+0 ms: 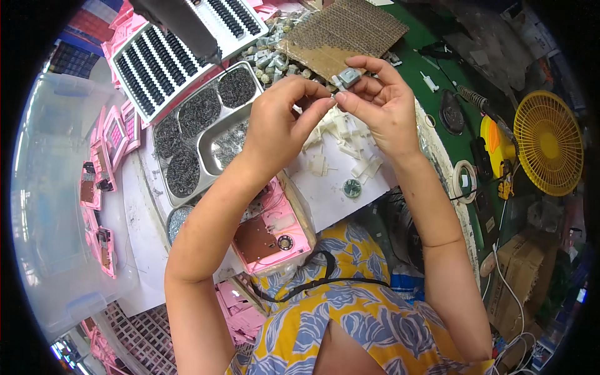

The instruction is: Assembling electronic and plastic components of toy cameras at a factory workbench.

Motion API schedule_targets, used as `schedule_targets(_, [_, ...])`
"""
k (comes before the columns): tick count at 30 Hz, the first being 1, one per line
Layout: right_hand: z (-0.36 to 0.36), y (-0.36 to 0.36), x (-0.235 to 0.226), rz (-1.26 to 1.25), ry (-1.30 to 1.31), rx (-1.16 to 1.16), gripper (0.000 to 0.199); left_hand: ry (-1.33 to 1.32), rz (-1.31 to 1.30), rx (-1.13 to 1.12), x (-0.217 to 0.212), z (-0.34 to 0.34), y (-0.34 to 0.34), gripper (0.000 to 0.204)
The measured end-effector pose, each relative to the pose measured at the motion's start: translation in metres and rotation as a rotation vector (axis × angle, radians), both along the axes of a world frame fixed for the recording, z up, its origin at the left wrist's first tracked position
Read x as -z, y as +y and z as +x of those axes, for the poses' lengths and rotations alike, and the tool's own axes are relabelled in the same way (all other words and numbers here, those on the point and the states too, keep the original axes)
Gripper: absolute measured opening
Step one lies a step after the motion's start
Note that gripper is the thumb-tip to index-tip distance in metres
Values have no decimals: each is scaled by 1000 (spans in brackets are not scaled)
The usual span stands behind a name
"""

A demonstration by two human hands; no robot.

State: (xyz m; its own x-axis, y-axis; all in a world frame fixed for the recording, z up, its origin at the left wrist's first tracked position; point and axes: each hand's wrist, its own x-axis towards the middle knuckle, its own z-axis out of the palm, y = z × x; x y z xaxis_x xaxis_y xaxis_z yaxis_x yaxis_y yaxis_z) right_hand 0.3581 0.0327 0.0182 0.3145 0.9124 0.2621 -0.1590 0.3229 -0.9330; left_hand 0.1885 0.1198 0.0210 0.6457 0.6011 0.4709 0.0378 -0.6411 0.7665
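Both hands are raised close together above the white work surface. My right hand (pixel 389 115) grips a small grey block with a white end (pixel 350 77) between thumb and fingers. Beside it, the thumb and forefinger of my left hand (pixel 281 119) are pinched together; what they hold, if anything, is too small to make out. The two thumb tips almost meet. Under the hands lie loose white plastic parts (pixel 342 128). A small round greenish disc (pixel 352 188) rests just nearer to me. Left of my left hand stands a metal tray (pixel 206 145) with dark small screws or similar pieces in its compartments.
A pink casing (pixel 275 234) sits at the near table edge. Beyond the hands are a heap of grey parts (pixel 270 61) and a cardboard piece (pixel 350 34). A white rack of black pieces (pixel 156 69) stands far left, under a dark tool. A yellow fan (pixel 549 144) is at right.
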Motion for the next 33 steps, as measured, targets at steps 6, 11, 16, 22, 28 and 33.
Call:
schedule_targets(6, [4, 12, 7, 1, -24, -35, 47, 67, -932, 59, -6, 8, -6, 33])
schedule_targets(11, [4, 19, 12, 28, -81, -4, 47, 5, -1280, 142, -7, 16, 2, 40])
schedule_targets(16, [5, 28, 13, 58, -90, 28, 47, -35, -1523, 180, -4, 15, 11, 42])
schedule_targets(22, [14, 42, 13, 56, -151, 14, 48, -250, -1633, 70, -5, 20, 15, 36])
schedule_targets(28, [7, 45, 13, 51, -153, -33, 49, -216, -1577, 262, 13, 7, 27, 34])
schedule_targets(33, [6, 44, 13, 50, -175, -40, 53, -264, -1651, 220, 15, 9, 30, 32])
